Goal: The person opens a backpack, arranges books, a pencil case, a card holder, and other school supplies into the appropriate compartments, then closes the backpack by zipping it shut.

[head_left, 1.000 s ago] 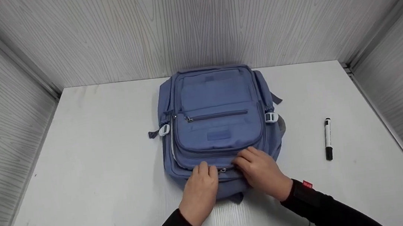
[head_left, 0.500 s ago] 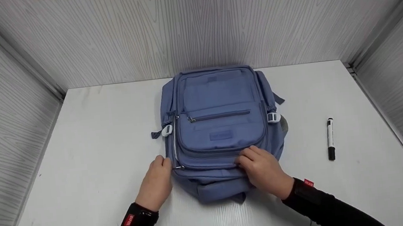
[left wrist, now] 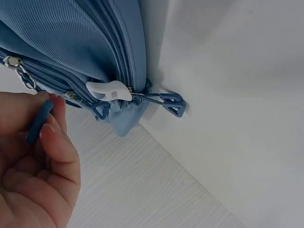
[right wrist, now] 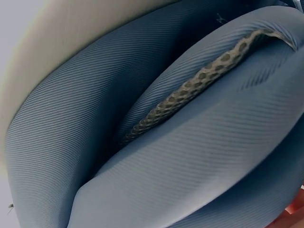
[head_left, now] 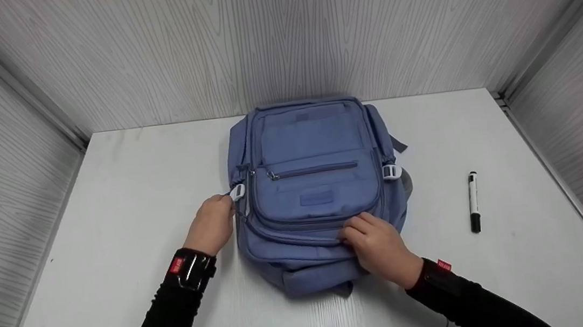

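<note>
Pinching a slim blue pull [left wrist: 39, 121], left hand [head_left: 210, 223] is left of the blue fabric backpack [head_left: 310, 135]; right hand [head_left: 380, 245] pinches its front.

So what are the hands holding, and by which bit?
The left hand pinches a blue zip pull by its end. The right hand grips the bag by the front cloth nearest the person; its fingertips are partly hidden.

The backpack [head_left: 318, 189] is matt, finely ribbed cloth.
</note>
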Demonstrator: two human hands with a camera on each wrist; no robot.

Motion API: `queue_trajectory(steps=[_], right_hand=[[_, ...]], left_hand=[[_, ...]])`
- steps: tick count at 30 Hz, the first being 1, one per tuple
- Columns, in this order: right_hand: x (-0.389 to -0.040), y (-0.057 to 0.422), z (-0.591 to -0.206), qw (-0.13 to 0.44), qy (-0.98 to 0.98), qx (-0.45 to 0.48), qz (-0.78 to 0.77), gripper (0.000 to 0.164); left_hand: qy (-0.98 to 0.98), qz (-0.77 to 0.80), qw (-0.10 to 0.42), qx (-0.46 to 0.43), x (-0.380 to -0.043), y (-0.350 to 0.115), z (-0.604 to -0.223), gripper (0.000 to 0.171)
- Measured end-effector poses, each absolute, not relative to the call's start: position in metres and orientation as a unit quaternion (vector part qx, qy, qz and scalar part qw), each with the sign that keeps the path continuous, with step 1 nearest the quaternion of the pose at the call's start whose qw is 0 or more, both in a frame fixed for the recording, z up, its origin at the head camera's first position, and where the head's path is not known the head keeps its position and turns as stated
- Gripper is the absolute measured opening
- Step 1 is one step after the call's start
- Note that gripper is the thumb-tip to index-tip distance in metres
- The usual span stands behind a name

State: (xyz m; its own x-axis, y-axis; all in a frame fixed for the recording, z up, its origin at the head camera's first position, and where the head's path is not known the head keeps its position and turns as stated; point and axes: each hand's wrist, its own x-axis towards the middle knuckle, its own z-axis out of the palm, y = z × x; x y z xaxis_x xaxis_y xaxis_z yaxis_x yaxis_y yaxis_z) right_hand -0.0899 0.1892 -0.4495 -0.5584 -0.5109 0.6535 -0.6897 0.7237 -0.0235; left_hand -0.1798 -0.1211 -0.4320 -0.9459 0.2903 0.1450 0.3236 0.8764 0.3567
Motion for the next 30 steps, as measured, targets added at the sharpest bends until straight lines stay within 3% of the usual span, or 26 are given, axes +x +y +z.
queue_trajectory(steps=[6, 23, 30], right_hand=[[-0.091, 0.193, -0.451, 0.328, -0.865, 0.35, 0.149, 0.019], [-0.09, 0.197, -0.46, 0.328, -0.86, 0.357, 0.162, 0.02], [-0.091, 0.199, -0.459, 0.325, -0.864, 0.349, 0.162, 0.02]], left_hand=[[-0.971, -0.183, 0.01, -0.156, -0.213, -0.117, -0.432, 0.013], [-0.979, -0.167, 0.1, -0.064, -0.279, -0.088, -0.444, 0.021], [-0.978, -0.181, 0.083, -0.056, -0.281, -0.089, -0.443, 0.021]])
